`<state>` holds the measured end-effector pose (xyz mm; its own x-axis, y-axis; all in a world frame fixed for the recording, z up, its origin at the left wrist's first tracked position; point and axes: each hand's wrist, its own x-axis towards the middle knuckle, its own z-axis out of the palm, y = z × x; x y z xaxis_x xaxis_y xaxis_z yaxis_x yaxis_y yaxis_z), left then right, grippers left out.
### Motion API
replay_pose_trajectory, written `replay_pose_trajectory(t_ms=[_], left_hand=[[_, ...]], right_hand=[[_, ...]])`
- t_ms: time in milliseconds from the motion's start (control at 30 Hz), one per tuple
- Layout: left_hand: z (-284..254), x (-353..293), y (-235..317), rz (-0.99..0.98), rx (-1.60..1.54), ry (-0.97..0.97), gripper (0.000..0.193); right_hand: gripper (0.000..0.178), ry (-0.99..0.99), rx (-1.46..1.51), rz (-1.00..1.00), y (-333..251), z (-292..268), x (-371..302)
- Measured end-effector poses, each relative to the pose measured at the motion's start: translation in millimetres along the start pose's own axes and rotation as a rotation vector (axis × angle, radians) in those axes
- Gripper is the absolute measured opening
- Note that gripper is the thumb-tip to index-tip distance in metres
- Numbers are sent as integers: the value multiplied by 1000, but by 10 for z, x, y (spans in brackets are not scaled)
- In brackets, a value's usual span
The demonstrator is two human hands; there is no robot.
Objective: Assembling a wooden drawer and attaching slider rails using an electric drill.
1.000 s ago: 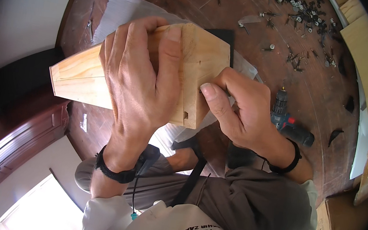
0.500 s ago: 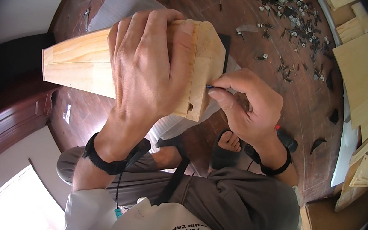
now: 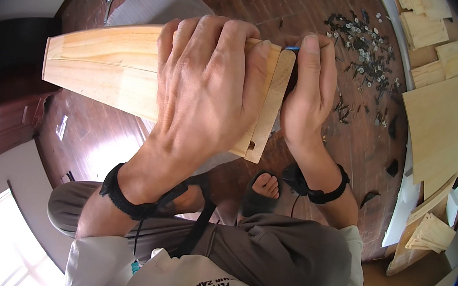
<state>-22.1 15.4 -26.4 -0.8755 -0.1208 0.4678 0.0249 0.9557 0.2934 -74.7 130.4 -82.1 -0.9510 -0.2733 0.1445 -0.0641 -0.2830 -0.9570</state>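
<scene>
My left hand (image 3: 206, 76) is wrapped over the top of a long pale wooden piece (image 3: 106, 63), a tapered box-like shape held up above my lap. Its right end has a thicker wooden edge strip (image 3: 270, 114) with a small notch near its lower corner. At the far corner of this end, my right hand (image 3: 312, 90) is closed, thumb up, on a small bolt with a blue thread (image 3: 292, 48). The bolt lies against the wood there; how far it goes in, I cannot tell. The fingers behind the thumb are partly hidden.
Several dark bolts and round silver cam fittings (image 3: 370, 57) lie scattered on the brown wood floor. Stacked pale boards (image 3: 445, 125) stand along the right. White foam sheet (image 3: 154, 6) lies behind the wooden piece. A sandalled foot (image 3: 265, 185) is below my right hand.
My right hand has moved from the middle of the end face up to its far corner, keeping the bolt. The wooden piece has turned, so its end face shows narrower.
</scene>
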Motion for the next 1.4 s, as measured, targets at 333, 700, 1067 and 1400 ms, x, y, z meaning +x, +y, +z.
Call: replay_pose_trajectory(t_ms=[333,700,1067,1400], left_hand=[[-65,0,51,4,24,-67,15],[-92,17,66,-27,13,-79,16],[-237,46,92,-53,-1,-263,31],[-235,31,62,-54,-12,-256,32]], right_hand=[[34,88,153,109,17,-1,-6],[25,59,351,148,16,-61,-8],[23,-11,426,77,78,-186,-25],[20,-62,-52,-190,76,-674,-708]])
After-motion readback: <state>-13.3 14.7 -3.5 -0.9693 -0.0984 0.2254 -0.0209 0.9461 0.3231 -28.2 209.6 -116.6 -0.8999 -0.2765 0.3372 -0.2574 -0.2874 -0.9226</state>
